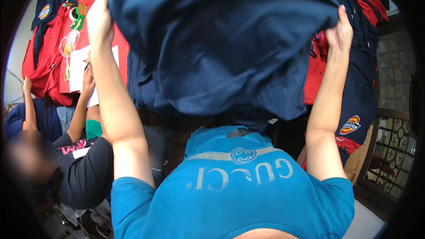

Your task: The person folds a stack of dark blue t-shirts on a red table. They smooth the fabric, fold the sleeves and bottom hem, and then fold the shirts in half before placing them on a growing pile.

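Observation:
A large navy blue garment (221, 40) is stretched between my two raised arms in front of me. Its lower part hangs in soft folds over the table edge. My left hand (99, 20) grips its left edge, with the fingers partly behind the cloth. At the opposite corner, my right hand (340, 32) is closed on the fabric, thumb up. The garment's exact type cannot be made out, as its upper part runs out of view. A small white tag (272, 121) shows near its lower hem.
Red garments (46, 62) and navy garments with oval patches (354, 79) lie around the red-topped table. White paper (79, 73), yellow-handled scissors (67, 71) and a tape dispenser (77, 15) are at left. A co-worker in black (84, 172) holds a pen; another hand (27, 85) touches red cloth.

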Motion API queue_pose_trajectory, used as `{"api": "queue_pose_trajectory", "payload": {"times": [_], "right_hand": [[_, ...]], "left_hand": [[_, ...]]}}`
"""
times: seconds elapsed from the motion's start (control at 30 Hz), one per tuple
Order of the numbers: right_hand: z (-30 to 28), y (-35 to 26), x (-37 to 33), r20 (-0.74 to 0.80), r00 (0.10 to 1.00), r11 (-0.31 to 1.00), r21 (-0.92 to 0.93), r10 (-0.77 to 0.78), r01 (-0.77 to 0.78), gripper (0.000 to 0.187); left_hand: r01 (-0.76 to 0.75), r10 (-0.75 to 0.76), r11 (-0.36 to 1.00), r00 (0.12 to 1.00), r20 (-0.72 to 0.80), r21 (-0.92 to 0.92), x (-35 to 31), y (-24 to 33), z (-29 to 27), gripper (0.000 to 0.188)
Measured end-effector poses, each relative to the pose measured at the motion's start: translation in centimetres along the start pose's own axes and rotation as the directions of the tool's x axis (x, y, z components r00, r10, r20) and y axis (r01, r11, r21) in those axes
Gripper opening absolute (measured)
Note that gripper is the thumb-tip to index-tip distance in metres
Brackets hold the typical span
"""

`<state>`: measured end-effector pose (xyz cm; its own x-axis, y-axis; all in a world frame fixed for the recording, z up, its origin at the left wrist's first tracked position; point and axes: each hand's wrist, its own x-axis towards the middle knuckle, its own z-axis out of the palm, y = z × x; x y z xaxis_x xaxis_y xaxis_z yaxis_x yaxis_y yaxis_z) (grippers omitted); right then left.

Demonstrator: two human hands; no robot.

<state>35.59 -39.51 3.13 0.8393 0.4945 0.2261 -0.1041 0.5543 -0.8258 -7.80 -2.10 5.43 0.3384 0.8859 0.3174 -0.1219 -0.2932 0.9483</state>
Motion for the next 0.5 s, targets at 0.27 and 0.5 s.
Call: {"api": "queue_pose_trajectory", "payload": {"times": [0.27, 0.5], "right_hand": [[0.0, 8.2, -5.4, 0.259, 0.794, 0.773, -0.518, 0.55, -0.367, 0.032], [5.4, 2.0, -13.4, 0.539, 0.774, 0.89, -0.45, 0.333, -0.07, 0.031]], "left_hand": [[-0.239, -0.099, 0.892, 0.727, 0.68, 0.385, -15.9, 3.4, 15.3, 0.06], [-0.254, 0.232, 0.967, 0.893, 0.385, 0.007, -19.7, 6.1, 18.2, 0.028]]}}
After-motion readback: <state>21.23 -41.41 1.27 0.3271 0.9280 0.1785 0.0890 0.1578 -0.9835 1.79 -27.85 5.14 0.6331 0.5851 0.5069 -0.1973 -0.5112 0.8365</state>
